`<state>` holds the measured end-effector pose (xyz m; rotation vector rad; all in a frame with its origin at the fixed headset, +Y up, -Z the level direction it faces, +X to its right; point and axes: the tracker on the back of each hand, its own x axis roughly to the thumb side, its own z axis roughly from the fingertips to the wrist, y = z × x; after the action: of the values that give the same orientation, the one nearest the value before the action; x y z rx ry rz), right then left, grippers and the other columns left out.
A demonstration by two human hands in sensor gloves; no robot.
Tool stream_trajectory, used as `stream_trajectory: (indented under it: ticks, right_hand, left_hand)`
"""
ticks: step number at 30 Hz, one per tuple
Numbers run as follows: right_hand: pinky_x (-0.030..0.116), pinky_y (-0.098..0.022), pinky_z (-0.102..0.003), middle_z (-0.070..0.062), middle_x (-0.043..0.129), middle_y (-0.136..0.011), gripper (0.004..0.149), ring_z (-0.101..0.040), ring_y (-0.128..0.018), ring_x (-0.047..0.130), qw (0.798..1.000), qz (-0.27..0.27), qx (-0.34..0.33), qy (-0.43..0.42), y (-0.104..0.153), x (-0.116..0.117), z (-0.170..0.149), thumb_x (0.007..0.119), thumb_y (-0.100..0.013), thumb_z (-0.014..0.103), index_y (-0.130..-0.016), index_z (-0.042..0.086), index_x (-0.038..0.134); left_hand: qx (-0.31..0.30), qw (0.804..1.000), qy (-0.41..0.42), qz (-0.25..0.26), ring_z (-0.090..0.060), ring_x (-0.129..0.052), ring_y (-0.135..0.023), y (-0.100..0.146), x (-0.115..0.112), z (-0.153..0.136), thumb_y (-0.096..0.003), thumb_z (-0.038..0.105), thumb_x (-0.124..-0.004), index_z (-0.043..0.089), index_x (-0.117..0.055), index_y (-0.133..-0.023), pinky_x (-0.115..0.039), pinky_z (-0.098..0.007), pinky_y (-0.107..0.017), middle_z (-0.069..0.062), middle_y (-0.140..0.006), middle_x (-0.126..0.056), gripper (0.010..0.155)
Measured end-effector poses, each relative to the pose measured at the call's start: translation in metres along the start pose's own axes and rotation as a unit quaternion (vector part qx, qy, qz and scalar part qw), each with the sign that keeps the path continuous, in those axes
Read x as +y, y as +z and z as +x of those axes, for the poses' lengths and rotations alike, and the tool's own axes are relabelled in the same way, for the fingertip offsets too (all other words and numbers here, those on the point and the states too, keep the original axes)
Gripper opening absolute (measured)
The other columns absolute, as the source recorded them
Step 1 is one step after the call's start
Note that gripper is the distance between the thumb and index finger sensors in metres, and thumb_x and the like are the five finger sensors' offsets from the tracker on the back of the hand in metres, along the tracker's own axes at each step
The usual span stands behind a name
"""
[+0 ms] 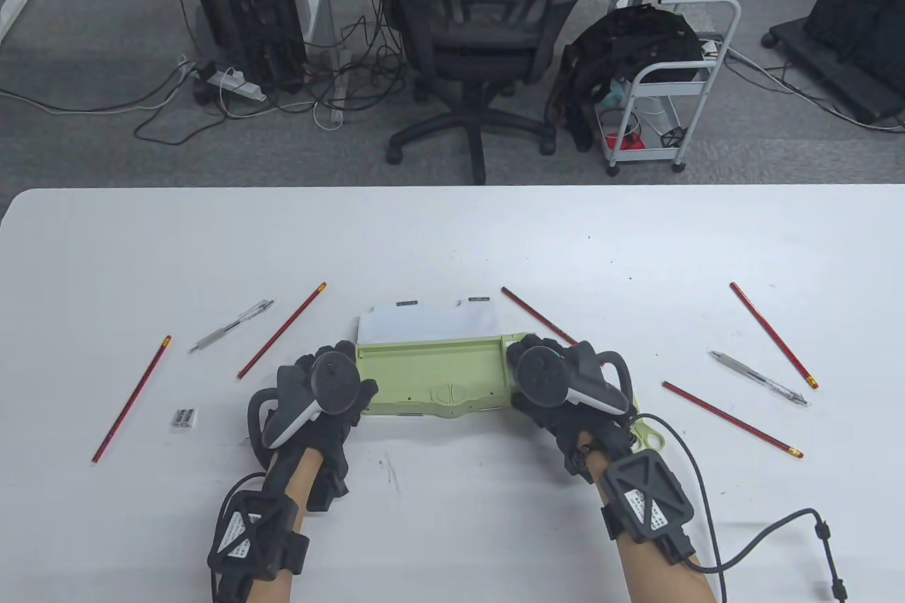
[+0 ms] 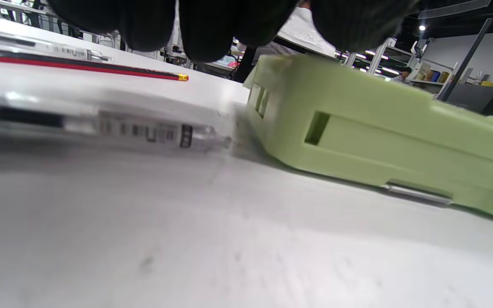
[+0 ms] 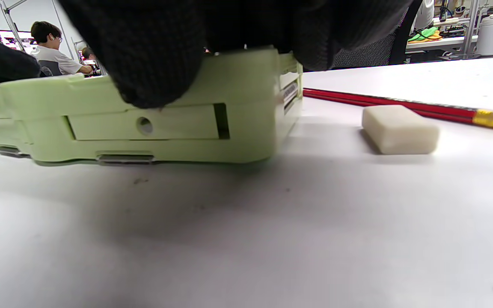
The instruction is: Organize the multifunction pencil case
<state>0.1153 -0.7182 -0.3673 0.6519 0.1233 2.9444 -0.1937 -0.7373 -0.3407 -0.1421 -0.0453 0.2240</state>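
The light green pencil case lies open at the table's front middle, its white-lined lid tilted back. My left hand grips the case's left end, fingertips over its rim. My right hand grips the right end, with the thumb on the front wall. Red pencils lie at left, behind the case and at right. Pens lie at left and right. A white eraser sits just right of the case.
A small metal sharpener lies at the front left. A green scissors handle shows beside my right wrist. A clear pen lies close to the case's left end. An office chair stands beyond the table's far edge.
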Motion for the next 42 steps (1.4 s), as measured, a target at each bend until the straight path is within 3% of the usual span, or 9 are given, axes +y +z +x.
stream_trajectory:
  ticks: [10, 19, 26, 30, 35, 42]
  right_hand:
    - [0.064, -0.069, -0.057, -0.023, 0.055, -0.107, 0.070, -0.049, -0.096, 0.068, 1.000, -0.002, 0.001, 0.004, 0.001, 0.001, 0.002, 0.084, -0.046, 0.037, -0.105, 0.009, 0.058]
    - [0.062, -0.070, -0.058, -0.024, 0.053, -0.108, 0.072, -0.050, -0.097, 0.066, 1.000, 0.009, 0.000, 0.006, 0.001, -0.001, 0.003, 0.081, -0.047, 0.038, -0.107, 0.007, 0.055]
    - [0.066, -0.068, -0.061, -0.026, 0.059, -0.107, 0.071, -0.052, -0.094, 0.071, 0.999, -0.025, 0.016, -0.013, 0.010, -0.025, -0.010, 0.080, -0.047, 0.040, -0.106, 0.007, 0.057]
    - [0.070, -0.067, -0.060, -0.025, 0.065, -0.105, 0.069, -0.050, -0.091, 0.077, 0.996, -0.058, 0.054, 0.038, 0.021, -0.051, -0.032, 0.080, -0.047, 0.041, -0.104, 0.008, 0.062]
    - [0.071, -0.065, -0.060, -0.024, 0.071, -0.102, 0.065, -0.049, -0.087, 0.081, 0.987, -0.056, 0.133, 0.071, 0.034, -0.076, -0.076, 0.080, -0.047, 0.040, -0.101, 0.008, 0.068]
    - [0.074, -0.064, -0.058, -0.022, 0.076, -0.098, 0.061, -0.046, -0.083, 0.085, 0.962, -0.022, 0.232, 0.141, 0.047, -0.082, -0.132, 0.083, -0.046, 0.038, -0.098, 0.009, 0.071]
  left_hand:
    - [-0.016, 0.998, -0.055, -0.001, -0.055, -0.060, -0.107, 0.000, -0.002, 0.007, -0.0559, 0.045, -0.061, 0.012, -0.050, -0.114, -0.054, -0.075, -0.069, -0.021, -0.119, -0.062, 0.068]
    - [-0.016, 0.999, -0.045, -0.018, -0.055, -0.059, -0.107, -0.001, -0.001, 0.007, -0.0563, 0.044, -0.059, 0.012, -0.048, -0.115, -0.054, -0.075, -0.069, -0.021, -0.120, -0.060, 0.068]
    - [-0.014, 0.998, -0.054, -0.016, -0.055, -0.060, -0.107, -0.001, 0.000, 0.008, -0.0564, 0.044, -0.059, 0.012, -0.048, -0.115, -0.054, -0.075, -0.069, -0.021, -0.120, -0.061, 0.068]
    - [-0.012, 0.999, -0.050, -0.017, -0.055, -0.060, -0.107, 0.000, -0.001, 0.007, -0.0564, 0.044, -0.058, 0.012, -0.047, -0.115, -0.054, -0.075, -0.069, -0.021, -0.119, -0.062, 0.068]
    - [-0.011, 0.998, -0.054, -0.018, -0.055, -0.059, -0.107, -0.001, 0.000, 0.007, -0.0562, 0.045, -0.059, 0.013, -0.048, -0.115, -0.054, -0.075, -0.069, -0.021, -0.119, -0.063, 0.068]
    - [-0.011, 0.998, -0.058, -0.018, -0.055, -0.059, -0.107, -0.001, 0.000, 0.007, -0.0563, 0.045, -0.059, 0.012, -0.048, -0.115, -0.054, -0.075, -0.069, -0.020, -0.119, -0.063, 0.068]
